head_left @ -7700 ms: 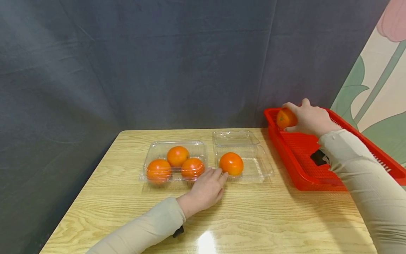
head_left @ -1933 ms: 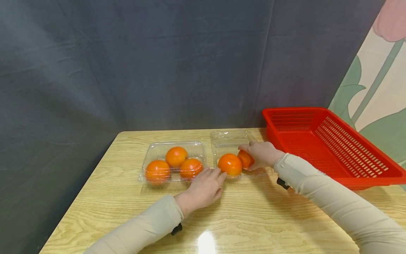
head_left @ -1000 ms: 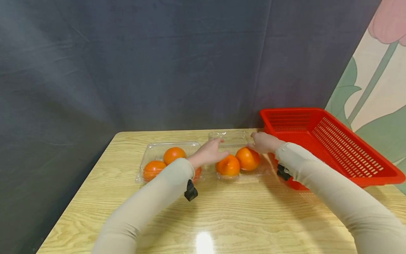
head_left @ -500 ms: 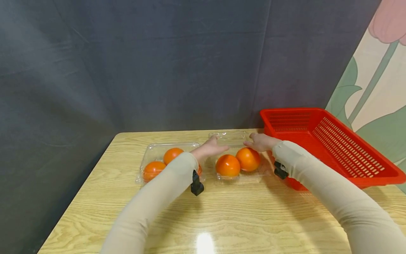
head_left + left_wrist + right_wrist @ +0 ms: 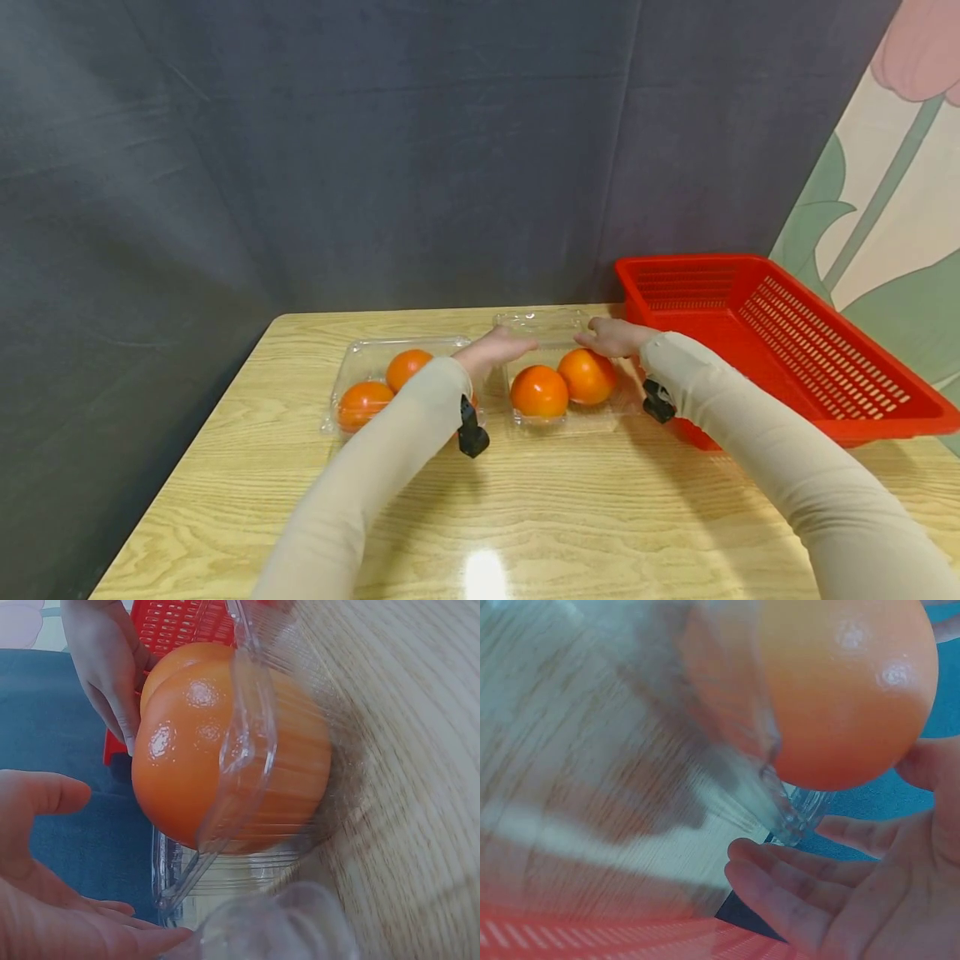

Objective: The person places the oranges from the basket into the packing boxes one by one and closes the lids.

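Observation:
In the head view a clear plastic clamshell box [image 5: 622, 402] holds two oranges side by side, the left orange [image 5: 539, 392] and the right orange [image 5: 587, 377]. Its raised lid [image 5: 542, 323] stands folded back behind them. My left hand [image 5: 491, 350] reaches to the box's left side, thumb apart from nearly straight fingers, as the left wrist view shows. On the opposite side my right hand [image 5: 617, 336] has its fingers [image 5: 780, 900] loosely extended by the box's plastic edge; its thumb is close to the right orange [image 5: 847, 690]. Whether either hand touches the plastic is unclear.
A second clear box [image 5: 341, 375] with oranges, including a rear orange [image 5: 407, 367], sits to the left, partly behind my left sleeve. At the right stands a red basket [image 5: 750, 367] with slotted walls. Dark cloth [image 5: 450, 167] hangs behind the wooden table [image 5: 540, 517].
My right hand brought an orange from the red basket into the right box and let it go. My left hand moved from the boxes' front to the right box's left side.

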{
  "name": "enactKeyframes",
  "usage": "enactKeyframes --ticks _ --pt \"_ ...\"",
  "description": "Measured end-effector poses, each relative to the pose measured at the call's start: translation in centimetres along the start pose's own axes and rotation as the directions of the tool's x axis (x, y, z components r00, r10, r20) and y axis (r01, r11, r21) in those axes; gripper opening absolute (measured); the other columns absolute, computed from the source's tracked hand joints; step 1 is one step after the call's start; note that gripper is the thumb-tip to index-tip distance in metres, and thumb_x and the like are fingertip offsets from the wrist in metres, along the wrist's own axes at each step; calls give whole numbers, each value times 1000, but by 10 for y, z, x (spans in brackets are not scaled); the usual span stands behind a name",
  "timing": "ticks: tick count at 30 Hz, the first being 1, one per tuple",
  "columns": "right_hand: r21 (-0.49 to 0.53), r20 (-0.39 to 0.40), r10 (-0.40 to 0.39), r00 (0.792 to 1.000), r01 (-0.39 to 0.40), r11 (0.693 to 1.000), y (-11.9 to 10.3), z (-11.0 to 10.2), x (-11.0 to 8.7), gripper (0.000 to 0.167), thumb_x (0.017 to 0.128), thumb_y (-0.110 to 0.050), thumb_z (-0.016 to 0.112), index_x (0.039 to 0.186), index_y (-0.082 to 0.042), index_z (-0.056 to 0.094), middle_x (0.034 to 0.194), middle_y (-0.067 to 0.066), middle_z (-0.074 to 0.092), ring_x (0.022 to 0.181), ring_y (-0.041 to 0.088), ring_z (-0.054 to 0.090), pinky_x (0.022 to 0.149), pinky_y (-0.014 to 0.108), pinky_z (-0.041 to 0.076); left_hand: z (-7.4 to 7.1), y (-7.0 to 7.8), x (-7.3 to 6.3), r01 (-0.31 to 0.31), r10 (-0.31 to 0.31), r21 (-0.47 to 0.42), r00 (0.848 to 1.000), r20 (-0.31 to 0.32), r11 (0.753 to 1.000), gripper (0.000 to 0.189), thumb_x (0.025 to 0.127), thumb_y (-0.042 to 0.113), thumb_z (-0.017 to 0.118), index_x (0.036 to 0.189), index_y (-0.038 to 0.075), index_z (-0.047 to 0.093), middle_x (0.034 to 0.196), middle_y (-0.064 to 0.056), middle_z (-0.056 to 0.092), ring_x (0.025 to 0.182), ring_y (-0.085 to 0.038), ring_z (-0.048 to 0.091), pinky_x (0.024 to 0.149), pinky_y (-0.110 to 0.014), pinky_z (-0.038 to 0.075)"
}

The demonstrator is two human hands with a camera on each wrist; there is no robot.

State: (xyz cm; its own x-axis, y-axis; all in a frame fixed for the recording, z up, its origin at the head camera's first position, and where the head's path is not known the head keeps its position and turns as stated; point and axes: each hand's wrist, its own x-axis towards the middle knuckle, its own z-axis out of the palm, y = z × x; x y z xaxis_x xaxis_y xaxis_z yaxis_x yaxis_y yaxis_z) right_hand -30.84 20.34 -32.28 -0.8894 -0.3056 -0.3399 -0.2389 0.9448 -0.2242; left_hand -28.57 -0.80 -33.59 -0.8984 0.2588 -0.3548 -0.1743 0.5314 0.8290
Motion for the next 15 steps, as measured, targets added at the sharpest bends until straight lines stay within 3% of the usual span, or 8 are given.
enactKeyframes --ticks 15 --pt "22 0 3 1000 -3 1000 0 -1 -3 67 99 -41 33 138 14 28 141 34 35 128 46 38 110 55 29 0 -2 6 12 -12 -52 1000 -4 999 80 90 36 54 149 3 12 154 -16 16 142 -33 22 117 -45 20"
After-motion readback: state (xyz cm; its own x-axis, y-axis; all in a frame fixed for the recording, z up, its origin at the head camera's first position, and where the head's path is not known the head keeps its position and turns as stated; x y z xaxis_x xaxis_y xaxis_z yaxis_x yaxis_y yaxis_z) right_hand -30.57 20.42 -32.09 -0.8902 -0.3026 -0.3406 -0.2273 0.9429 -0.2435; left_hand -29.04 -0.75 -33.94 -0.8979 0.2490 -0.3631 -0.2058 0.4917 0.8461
